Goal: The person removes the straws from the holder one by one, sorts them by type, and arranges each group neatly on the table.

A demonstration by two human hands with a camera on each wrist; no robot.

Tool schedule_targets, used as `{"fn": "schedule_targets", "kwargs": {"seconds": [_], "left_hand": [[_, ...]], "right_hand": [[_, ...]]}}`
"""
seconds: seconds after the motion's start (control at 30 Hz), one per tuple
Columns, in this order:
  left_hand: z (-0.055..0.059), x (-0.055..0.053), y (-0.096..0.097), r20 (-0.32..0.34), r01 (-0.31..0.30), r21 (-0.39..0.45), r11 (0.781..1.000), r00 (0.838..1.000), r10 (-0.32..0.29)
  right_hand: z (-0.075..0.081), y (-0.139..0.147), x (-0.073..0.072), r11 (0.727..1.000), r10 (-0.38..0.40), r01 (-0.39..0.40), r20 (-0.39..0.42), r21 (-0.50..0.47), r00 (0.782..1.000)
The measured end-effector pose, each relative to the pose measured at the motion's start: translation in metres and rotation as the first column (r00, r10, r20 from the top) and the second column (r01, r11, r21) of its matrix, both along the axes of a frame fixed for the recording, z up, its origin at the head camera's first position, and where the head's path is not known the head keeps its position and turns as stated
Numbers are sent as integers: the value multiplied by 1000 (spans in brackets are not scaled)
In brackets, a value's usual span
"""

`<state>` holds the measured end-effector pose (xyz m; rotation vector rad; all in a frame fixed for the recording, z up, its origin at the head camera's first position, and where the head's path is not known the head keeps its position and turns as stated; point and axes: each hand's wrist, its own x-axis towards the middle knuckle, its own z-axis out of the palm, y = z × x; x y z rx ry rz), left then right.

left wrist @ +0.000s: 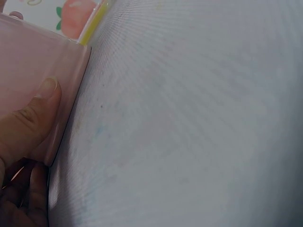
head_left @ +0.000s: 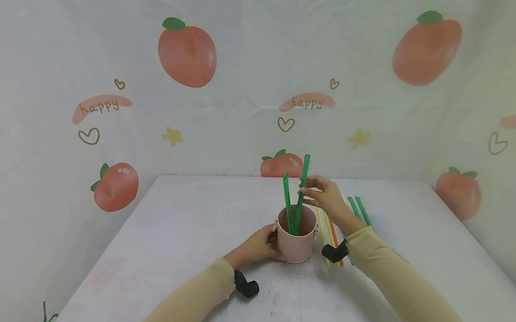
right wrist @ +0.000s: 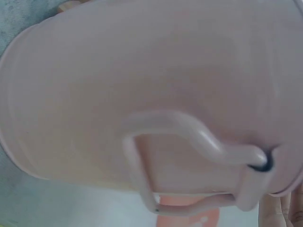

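Note:
A small pink bucket [head_left: 295, 249] with side handles stands upright on the table. My left hand [head_left: 256, 245] holds it from the left; in the left wrist view the thumb [left wrist: 33, 118] lies along its wall. One green straw [head_left: 287, 199] with dark print leans inside the bucket. My right hand [head_left: 326, 196] pinches a second green straw [head_left: 306, 167] above the rim, its lower end inside the bucket. The right wrist view is filled mostly by the bucket wall [right wrist: 142, 85] and a handle [right wrist: 180, 123], with fingertips [right wrist: 272, 213] at the lower right corner.
Right of the bucket, partly under my right forearm, lie several straws: green straws [head_left: 363, 211], yellow straws [head_left: 323, 236] and an orange straw [head_left: 335, 241], with a bit of blue showing. A white fruit-print sheet [head_left: 235, 107] hangs behind the table [head_left: 177, 228].

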<state>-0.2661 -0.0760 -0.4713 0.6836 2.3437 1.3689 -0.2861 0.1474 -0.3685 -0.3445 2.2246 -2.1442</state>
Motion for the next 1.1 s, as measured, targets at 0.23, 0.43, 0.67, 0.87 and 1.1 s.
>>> {"fn": "schedule_targets", "kwargs": {"seconds": [0.23, 0.43, 0.67, 0.87, 1.1], "left_hand": [[1, 1, 0, 4, -7, -5, 1000, 1000, 7], [1, 1, 0, 13, -12, 2, 1000, 1000, 12], [0, 1, 1, 12, -9, 7, 1000, 1000, 9], [0, 1, 1, 6, -11, 1, 1000, 1000, 11], [-1, 1, 1, 7, -14, -2, 1000, 1000, 14]], "right_hand": [[5, 6, 0, 1000, -7, 7, -16, -11, 1000], [8, 13, -3, 998, -30, 28, -33, -63, 999], [18, 22, -4, 993, -39, 34, -43, -114, 998], [27, 29, -5, 987, -42, 34, -52, -156, 998], [38, 42, -6, 977, -57, 46, -48, -207, 997]]}}
